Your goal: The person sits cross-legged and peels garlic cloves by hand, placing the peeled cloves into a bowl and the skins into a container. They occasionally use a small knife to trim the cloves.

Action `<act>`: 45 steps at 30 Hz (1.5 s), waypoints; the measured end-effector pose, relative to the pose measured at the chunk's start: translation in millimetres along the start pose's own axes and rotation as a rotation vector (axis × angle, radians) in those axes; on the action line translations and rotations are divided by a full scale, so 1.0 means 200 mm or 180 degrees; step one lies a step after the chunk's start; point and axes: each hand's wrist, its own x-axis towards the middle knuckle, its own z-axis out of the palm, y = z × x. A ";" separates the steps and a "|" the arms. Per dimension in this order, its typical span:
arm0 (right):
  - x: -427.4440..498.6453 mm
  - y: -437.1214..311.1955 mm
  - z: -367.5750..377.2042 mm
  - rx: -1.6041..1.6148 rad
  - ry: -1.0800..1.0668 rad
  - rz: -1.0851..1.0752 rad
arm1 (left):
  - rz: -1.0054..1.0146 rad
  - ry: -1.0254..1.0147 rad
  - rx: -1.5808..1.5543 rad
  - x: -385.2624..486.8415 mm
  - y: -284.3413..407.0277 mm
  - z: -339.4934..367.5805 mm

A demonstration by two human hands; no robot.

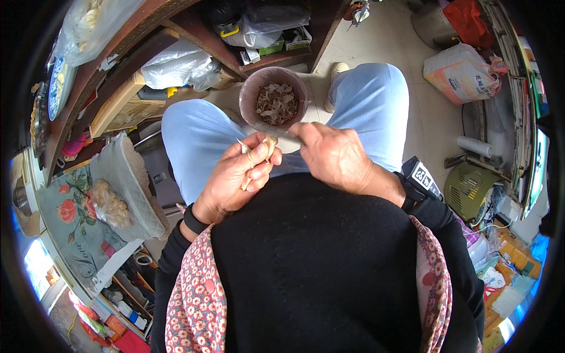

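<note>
My left hand [234, 174] is closed around pale garlic cloves [270, 142], one showing at the fingertips and others between the fingers and palm. A knife [279, 132] is gripped in my right hand [337, 154]; its grey blade points left, close to the upper clove. I cannot tell whether blade and clove touch. Just beyond both hands, between my knees, a pinkish plastic bucket [248, 108] stands on the floor. Dry papery skins [278, 103] lie inside it.
A table with a rose-patterned cover [66, 229] on the left bears a clear bag of bulbs or nuts [108, 203]. Dark wooden shelves [269, 66] stand ahead. On the right are a printed sack [461, 75] and a green plastic basket [468, 187].
</note>
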 end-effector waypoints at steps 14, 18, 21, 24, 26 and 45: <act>0.11 -0.05 -0.05 0.2422 -0.0149 0.0633 | 0.0038 -0.0080 0.0195 0.01 0.01 -0.02; 0.10 -0.04 -0.04 0.2174 -0.0194 0.0869 | -0.0042 -0.0155 0.0197 0.00 0.01 -0.02; 0.13 -0.01 -0.03 0.2053 -0.0017 0.1155 | 0.0120 -0.0203 -0.0236 0.01 0.02 -0.03; 0.18 0.01 0.00 0.2067 0.0309 0.1188 | 0.0428 -0.0104 -0.0891 0.04 0.04 -0.05; 0.21 0.00 0.02 0.2057 0.0346 0.1168 | 0.0568 0.0041 -0.1054 0.05 0.04 -0.07; 0.19 -0.13 0.01 0.2338 -0.0106 0.0625 | 0.0997 -0.0023 -0.0759 0.11 0.01 -0.15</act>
